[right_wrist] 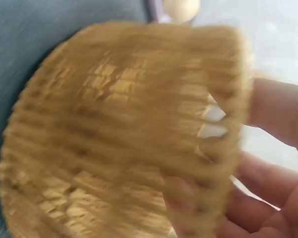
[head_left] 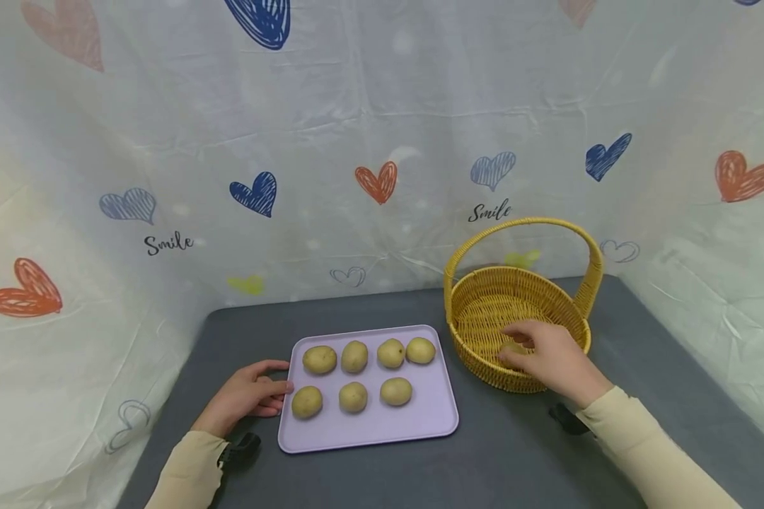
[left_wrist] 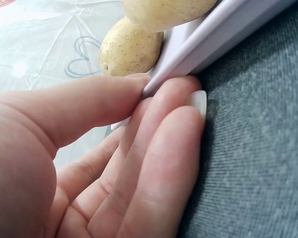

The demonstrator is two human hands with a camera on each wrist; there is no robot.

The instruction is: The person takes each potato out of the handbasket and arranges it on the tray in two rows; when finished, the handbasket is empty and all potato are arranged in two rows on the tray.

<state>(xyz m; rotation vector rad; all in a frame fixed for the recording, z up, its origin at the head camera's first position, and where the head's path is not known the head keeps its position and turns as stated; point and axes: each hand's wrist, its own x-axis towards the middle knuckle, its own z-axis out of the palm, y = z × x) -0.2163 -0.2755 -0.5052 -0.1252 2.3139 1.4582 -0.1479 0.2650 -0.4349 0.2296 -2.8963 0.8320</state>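
Note:
A lilac tray (head_left: 369,424) holds several potatoes (head_left: 354,357) in two rows. My left hand (head_left: 250,392) pinches the tray's left edge, thumb on the rim; in the left wrist view its fingers (left_wrist: 164,153) lie against the outer side. To the right stands a yellow wicker basket (head_left: 484,318) with a tall arched handle. My right hand (head_left: 557,357) reaches over the basket's near rim and holds a potato (head_left: 512,350) between thumb and fingers, low inside. In the right wrist view the blurred basket wall (right_wrist: 129,124) hides most of this potato and the fingertips.
A dark grey cloth (head_left: 356,474) covers the table under the tray and basket. Behind and at both sides hangs a pale curtain (head_left: 305,141) printed with hearts. The basket's handle (head_left: 522,223) arches above its opening, beyond my right hand.

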